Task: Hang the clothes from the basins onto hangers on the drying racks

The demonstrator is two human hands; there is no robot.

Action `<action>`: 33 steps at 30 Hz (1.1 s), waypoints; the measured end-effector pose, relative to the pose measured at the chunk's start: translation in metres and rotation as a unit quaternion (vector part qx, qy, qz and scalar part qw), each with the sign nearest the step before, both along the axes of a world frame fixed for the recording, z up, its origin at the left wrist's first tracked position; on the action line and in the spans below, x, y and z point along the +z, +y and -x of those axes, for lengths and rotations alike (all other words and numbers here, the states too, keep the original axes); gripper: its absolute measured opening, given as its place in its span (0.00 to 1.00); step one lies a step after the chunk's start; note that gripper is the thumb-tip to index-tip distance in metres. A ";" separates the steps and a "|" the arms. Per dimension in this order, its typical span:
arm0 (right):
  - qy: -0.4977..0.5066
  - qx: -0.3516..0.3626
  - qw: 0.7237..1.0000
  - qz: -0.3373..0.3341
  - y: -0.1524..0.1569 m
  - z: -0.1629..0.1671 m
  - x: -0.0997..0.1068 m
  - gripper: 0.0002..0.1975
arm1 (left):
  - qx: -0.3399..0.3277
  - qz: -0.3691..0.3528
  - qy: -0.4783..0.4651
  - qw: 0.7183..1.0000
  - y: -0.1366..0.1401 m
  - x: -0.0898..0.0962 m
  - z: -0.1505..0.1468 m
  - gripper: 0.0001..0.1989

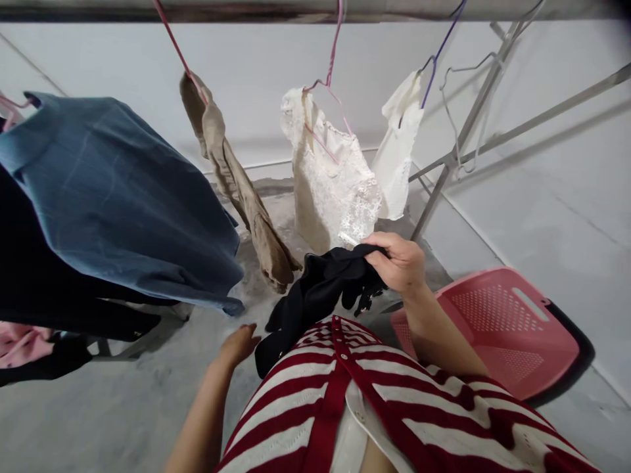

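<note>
My right hand [400,264] is closed on the upper edge of a bunched black garment [325,282]. Dark trim dangles from the cloth below those fingers. A short white strip [348,238] shows beside the fingertips; whether it is held too, I cannot tell. The garment hangs in folds in front of my striped top, its lower end reaching toward the left. Beside that lower end is my left hand [240,343], its thumb and fingers slightly apart, with no cloth visibly gripped. Behind the garment hangs a white lace top [338,174] on a pink hanger [332,56].
A metal rail [256,11] crosses overhead. On it hang a blue shirt [123,197], a brown garment [241,190] and a white top [398,151]. A bare white hanger [446,105] is by the frame's diagonal bars [473,112]. Low on the right stands a pink basket [503,328].
</note>
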State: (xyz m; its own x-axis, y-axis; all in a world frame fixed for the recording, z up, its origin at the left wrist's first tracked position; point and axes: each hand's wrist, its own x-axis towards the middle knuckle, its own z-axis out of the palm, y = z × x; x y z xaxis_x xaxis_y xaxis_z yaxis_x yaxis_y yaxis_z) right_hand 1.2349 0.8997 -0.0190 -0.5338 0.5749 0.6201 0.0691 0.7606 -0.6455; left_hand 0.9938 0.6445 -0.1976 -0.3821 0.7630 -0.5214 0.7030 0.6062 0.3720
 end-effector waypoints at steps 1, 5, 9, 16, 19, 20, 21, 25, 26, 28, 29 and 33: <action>-0.015 0.021 1.000 -0.008 0.000 -0.001 0.000 0.08 | 0.006 -0.014 -0.005 1.000 0.007 0.002 0.001 0.16; -0.093 0.133 0.987 -0.004 0.004 -0.008 0.001 0.10 | 0.013 -0.297 -0.095 0.950 0.065 0.030 -0.012 0.18; -0.150 0.193 0.969 0.031 0.006 -0.022 0.003 0.11 | -0.100 -0.439 -0.189 0.873 0.128 0.069 -0.039 0.18; -0.029 -0.014 0.993 0.109 0.008 -0.053 -0.005 0.09 | -0.284 -0.349 -0.275 0.850 0.170 0.071 -0.069 0.21; -0.004 -0.053 0.990 0.127 0.008 -0.062 -0.007 0.08 | -0.255 -0.376 -0.220 0.863 0.179 0.063 -0.084 0.23; 0.006 -0.061 0.990 0.130 0.008 -0.065 -0.007 0.08 | -0.243 -0.387 -0.194 0.868 0.181 0.060 -0.089 0.22; 0.017 -0.071 0.989 0.132 0.008 -0.067 -0.007 0.07 | -0.224 -0.402 -0.163 0.873 0.183 0.059 -0.094 0.22; 0.057 -0.133 0.980 0.135 0.012 -0.077 -0.008 0.07 | -0.106 -0.496 0.004 0.862 0.184 0.058 -0.099 0.21; 0.060 -0.144 0.978 0.139 0.013 -0.079 -0.009 0.07 | -0.081 -0.519 0.046 0.850 0.183 0.060 -0.096 0.21; 0.049 -0.148 0.977 0.147 0.015 -0.084 -0.014 0.07 | -0.040 -0.548 0.115 0.828 0.180 0.066 -0.086 0.21; 0.034 -0.141 0.978 0.151 0.016 -0.086 -0.017 0.07 | -0.018 -0.556 0.143 0.819 0.177 0.071 -0.081 0.22; -0.065 -0.084 0.980 0.166 0.022 -0.094 -0.030 0.07 | 0.061 -0.563 0.171 0.806 0.164 0.094 -0.068 0.24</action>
